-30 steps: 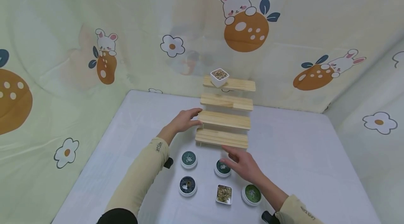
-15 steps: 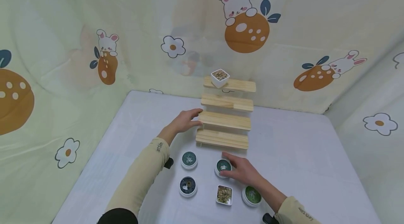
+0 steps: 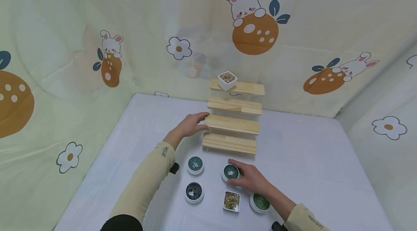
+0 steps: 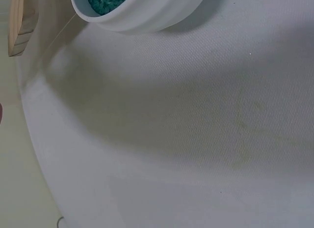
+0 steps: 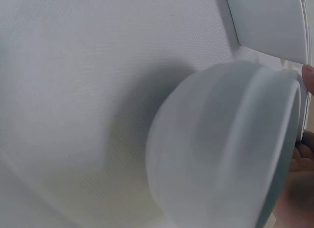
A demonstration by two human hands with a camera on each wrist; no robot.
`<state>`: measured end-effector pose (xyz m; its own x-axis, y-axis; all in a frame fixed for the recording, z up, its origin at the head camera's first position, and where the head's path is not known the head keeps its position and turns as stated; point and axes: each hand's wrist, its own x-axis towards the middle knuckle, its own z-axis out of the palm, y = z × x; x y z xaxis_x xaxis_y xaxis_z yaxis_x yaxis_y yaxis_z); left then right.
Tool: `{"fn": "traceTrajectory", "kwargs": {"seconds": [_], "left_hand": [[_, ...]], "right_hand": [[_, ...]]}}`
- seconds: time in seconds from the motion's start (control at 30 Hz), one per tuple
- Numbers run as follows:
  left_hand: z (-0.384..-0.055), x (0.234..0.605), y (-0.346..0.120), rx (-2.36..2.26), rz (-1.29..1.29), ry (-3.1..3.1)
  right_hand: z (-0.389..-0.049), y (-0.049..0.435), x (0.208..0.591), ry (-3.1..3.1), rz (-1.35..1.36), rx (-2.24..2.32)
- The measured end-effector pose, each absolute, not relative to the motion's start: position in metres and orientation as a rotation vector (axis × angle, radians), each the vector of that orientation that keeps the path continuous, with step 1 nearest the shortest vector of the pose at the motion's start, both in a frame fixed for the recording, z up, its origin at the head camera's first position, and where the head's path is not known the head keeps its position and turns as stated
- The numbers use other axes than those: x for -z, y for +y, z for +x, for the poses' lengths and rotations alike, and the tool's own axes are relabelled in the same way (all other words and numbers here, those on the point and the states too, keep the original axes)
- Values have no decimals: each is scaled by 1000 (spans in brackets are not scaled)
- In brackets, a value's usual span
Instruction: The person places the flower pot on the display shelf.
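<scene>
The left arm, in a cream sleeve [image 3: 143,178] with a black band, stretches forward and inward across the table covered in white cloth [image 3: 309,151]. Its left hand [image 3: 190,124] reaches the left side of a four-step stand of pale wooden boards [image 3: 232,123], palm turned toward the wood. Thumb and fingers are spread, one fingertip at the back corner of the second board from the bottom and the thumb at its front corner; whether they squeeze the wood cannot be told.

The right forearm slants in from the lower right, passing over the edge of a round white pot with green filling [image 3: 260,202]. The right hand [image 3: 251,177] lies low in front of the stand and pinches a round white pot with dark teal filling [image 3: 230,172], its thumb on the near side and its fingers curving round the far side. This pot is upright.

To its left sit a round white pot with lighter teal filling [image 3: 195,164] and a round white pot with blue-black filling [image 3: 193,192]. Nearer the person is a square white pot of tan gravel [image 3: 231,201]; a similar square pot [image 3: 227,80] stands on the top board.
</scene>
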<state>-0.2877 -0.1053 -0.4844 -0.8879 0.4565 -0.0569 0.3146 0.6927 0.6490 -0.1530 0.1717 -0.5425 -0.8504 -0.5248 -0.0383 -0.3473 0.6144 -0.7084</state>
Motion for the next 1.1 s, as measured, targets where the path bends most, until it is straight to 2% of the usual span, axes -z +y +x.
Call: {"fn": "traceTrajectory", "kwargs": {"seconds": [0.63,1.1], "left_hand": [[-288,484,-105,-974,615,2680],[-288,482,-106,-960,626,2683]], "right_hand": [[-152,173,543,2598,-777,1082],[-156,170,502,2567,-812,1172]]}}
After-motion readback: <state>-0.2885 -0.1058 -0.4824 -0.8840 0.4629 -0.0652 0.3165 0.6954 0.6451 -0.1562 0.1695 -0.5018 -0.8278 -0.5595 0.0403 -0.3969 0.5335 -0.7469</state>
